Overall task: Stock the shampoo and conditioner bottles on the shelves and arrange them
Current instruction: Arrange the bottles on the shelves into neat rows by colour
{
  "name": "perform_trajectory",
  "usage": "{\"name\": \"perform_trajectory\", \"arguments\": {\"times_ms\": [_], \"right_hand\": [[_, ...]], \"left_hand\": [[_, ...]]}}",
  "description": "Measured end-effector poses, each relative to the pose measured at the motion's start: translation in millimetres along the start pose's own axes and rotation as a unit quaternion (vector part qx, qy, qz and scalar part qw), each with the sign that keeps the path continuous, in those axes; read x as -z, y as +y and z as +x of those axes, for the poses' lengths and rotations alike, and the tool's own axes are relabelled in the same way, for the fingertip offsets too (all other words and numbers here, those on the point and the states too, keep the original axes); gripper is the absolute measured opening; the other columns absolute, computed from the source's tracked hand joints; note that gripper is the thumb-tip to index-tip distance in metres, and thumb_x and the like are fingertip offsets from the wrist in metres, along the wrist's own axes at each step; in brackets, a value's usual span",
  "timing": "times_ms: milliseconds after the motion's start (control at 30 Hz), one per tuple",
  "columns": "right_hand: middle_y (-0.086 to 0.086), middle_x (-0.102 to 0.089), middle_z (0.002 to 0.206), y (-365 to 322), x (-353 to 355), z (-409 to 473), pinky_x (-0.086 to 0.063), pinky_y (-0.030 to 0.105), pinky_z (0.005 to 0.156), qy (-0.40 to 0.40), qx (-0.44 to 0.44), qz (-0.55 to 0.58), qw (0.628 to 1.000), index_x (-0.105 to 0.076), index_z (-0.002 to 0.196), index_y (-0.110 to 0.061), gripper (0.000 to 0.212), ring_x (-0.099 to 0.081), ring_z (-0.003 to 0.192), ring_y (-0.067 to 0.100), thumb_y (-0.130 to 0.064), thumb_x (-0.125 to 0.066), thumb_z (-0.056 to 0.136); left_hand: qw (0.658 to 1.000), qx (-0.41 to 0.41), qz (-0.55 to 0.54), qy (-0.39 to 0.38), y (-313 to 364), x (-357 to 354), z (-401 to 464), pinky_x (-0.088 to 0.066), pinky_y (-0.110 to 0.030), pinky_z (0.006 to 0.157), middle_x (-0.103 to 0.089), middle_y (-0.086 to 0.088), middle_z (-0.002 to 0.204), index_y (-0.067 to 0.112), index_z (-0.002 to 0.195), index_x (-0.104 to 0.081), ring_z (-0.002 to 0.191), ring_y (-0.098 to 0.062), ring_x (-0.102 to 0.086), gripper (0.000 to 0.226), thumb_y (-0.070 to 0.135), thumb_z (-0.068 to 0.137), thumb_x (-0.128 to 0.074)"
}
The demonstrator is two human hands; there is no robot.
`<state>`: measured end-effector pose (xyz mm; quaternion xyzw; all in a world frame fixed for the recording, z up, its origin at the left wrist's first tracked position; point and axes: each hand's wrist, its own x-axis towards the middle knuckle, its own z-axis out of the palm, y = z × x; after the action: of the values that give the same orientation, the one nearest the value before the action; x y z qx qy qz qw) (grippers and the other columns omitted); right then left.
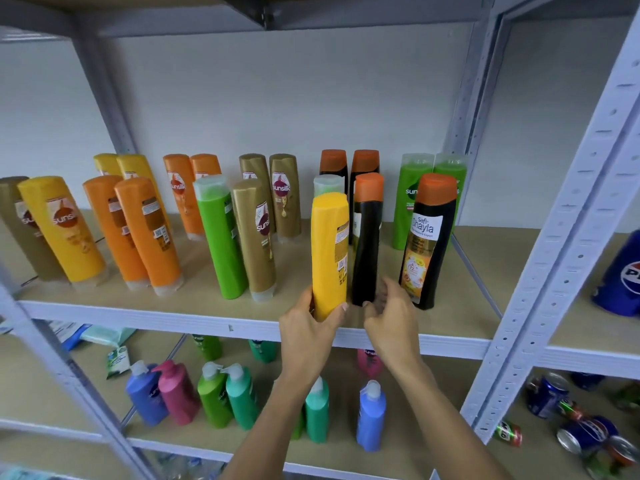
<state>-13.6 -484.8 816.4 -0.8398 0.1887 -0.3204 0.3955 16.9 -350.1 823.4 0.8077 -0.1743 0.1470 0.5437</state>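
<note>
A yellow bottle stands upright at the front edge of the upper shelf, its back label facing right. My left hand grips its base, thumb on the left side and fingers around the right. My right hand hovers just right of it with loosely curled fingers, in front of the foot of a black bottle with an orange cap; it holds nothing that I can see. Another black Safi Shayla bottle stands further right. Orange, gold, green and yellow Sunsilk bottles fill the rest of that shelf.
The lower shelf carries blue, pink and green pump bottles. A grey perforated upright bounds the bay on the right. Beyond it lie several soda cans and a blue Pepsi pack.
</note>
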Motion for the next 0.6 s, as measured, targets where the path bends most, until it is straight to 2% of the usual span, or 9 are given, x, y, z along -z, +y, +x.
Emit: {"name": "perform_trajectory", "arguments": {"times_ms": [67, 167, 300, 467, 533, 600], "right_hand": [[0.006, -0.058, 0.112, -5, -5, -15, -0.050, 0.040, 0.090, 0.032, 0.017, 0.017, 0.999, -0.052, 0.130, -0.010, 0.046, -0.057, 0.104, 0.022, -0.004, -0.061, 0.085], [0.008, -0.058, 0.114, -12, -16, -30, -0.048, 0.041, 0.092, 0.030, 0.047, 0.016, 0.998, -0.056, 0.125, -0.007, 0.044, -0.057, 0.105, 0.025, -0.001, -0.060, 0.082], [0.006, -0.063, 0.112, -35, -50, -39, -0.050, 0.043, 0.090, -0.034, 0.074, 0.039, 0.996, -0.060, 0.120, -0.009, 0.037, -0.061, 0.102, 0.024, -0.003, -0.062, 0.083], [0.005, -0.067, 0.110, -85, -113, -47, -0.051, 0.041, 0.090, -0.112, 0.127, 0.066, 0.983, -0.063, 0.116, -0.009, 0.034, -0.063, 0.100, 0.022, -0.003, -0.061, 0.083], [0.005, -0.068, 0.113, -108, -143, -50, -0.050, 0.041, 0.093, -0.146, 0.135, 0.070, 0.978, -0.063, 0.118, -0.010, 0.034, -0.063, 0.103, 0.022, -0.005, -0.061, 0.084], [0.005, -0.068, 0.113, -133, -173, -55, -0.050, 0.041, 0.094, -0.171, 0.136, 0.080, 0.973, -0.063, 0.118, -0.009, 0.033, -0.063, 0.104, 0.023, -0.006, -0.061, 0.085]], "left_hand": [[1.000, -0.012, 0.002, 0.013, -6, 13, 0, -0.051, -0.038, 0.060, -0.068, -0.003, 0.075, 0.033, 0.093, -0.052, 0.066, -0.020, -0.062, 0.027, 0.044, 0.079, -0.072], [0.999, -0.014, -0.001, 0.032, -16, 34, 1, -0.051, -0.037, 0.061, -0.068, 0.002, 0.072, 0.034, 0.093, -0.054, 0.068, -0.020, -0.063, 0.026, 0.041, 0.079, -0.074], [0.997, -0.004, 0.009, 0.075, -35, 75, 5, -0.051, -0.036, 0.061, -0.067, 0.003, 0.071, 0.030, 0.090, -0.056, 0.067, -0.021, -0.064, 0.027, 0.044, 0.076, -0.075], [0.992, 0.031, 0.002, 0.125, -67, 145, 21, -0.051, -0.039, 0.060, -0.069, -0.006, 0.070, 0.015, 0.084, -0.066, 0.064, -0.022, -0.064, 0.025, 0.037, 0.078, -0.076], [0.988, 0.048, -0.001, 0.148, -85, 177, 30, -0.053, -0.035, 0.063, -0.071, -0.001, 0.074, 0.016, 0.090, -0.068, 0.068, -0.016, -0.067, 0.026, 0.036, 0.076, -0.078], [0.985, 0.063, -0.012, 0.159, -105, 208, 39, -0.055, -0.039, 0.067, -0.073, 0.004, 0.082, 0.020, 0.098, -0.067, 0.075, -0.014, -0.068, 0.035, 0.043, 0.073, -0.076]]}}
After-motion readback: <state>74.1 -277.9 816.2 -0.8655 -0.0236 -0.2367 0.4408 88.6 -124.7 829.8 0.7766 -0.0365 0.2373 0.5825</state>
